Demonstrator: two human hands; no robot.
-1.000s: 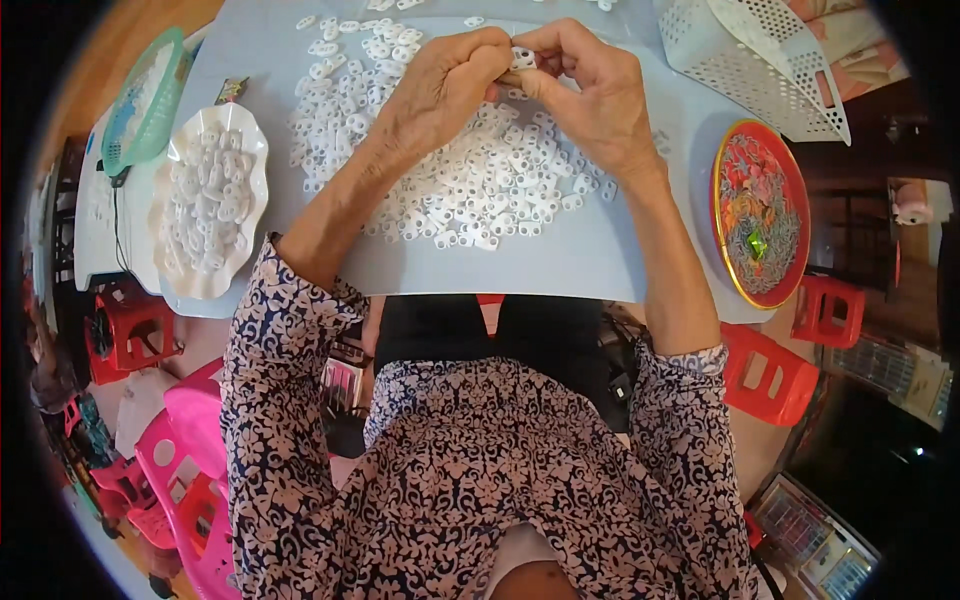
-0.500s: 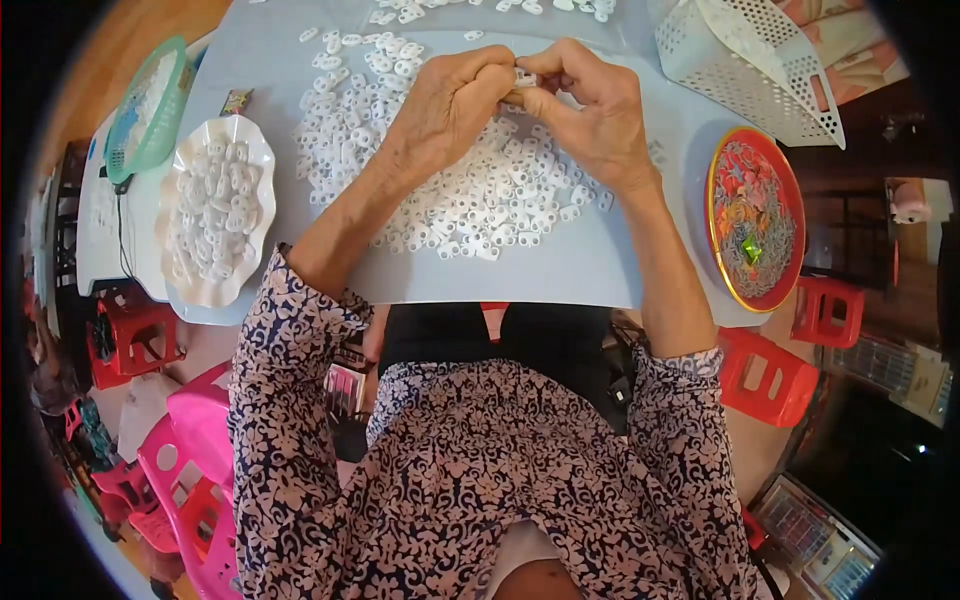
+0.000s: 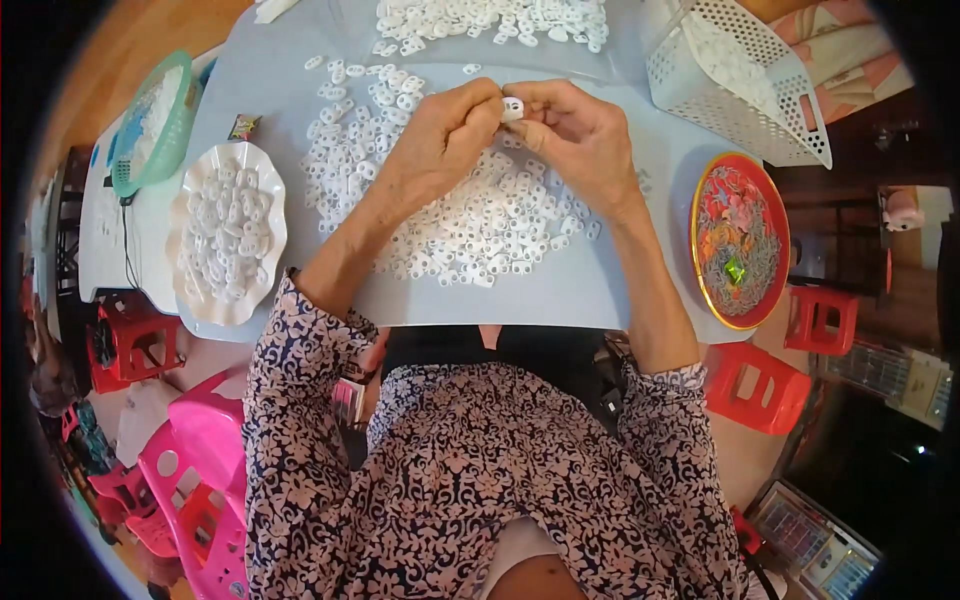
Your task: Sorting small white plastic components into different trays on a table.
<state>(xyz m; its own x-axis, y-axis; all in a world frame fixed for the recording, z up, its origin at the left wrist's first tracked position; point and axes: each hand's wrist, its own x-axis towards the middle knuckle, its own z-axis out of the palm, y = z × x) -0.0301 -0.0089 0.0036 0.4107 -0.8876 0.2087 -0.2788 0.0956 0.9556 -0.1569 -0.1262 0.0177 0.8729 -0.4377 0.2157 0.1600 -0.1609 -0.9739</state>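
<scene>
Both my hands meet over a heap of small white oval plastic pieces with two holes (image 3: 480, 235) on the pale table. Between my fingertips is one white plastic piece (image 3: 512, 108), its dark holes facing up. My left hand (image 3: 447, 135) is closed, with thumb and forefinger pinching the piece's left side. My right hand (image 3: 580, 135) pinches it from the right, the other fingers curled. Whether a smaller part sits in the fingers is hidden. To the right, a red round tray with a gold rim (image 3: 782, 225) holds many small grey metal-looking parts.
A white wavy-edged dish (image 3: 277, 215) with similar pieces stands left, near a green basket (image 3: 180, 135). A white perforated basket (image 3: 700, 110) is at the far right. More white pieces (image 3: 500, 18) lie at the back. Red stools (image 3: 757, 388) and a pink chair (image 3: 205, 430) surround the table (image 3: 400, 310).
The view has shifted, so the table sits lower in the picture. The piece in my fingers shows more of its holed face; both hands still grip it.
</scene>
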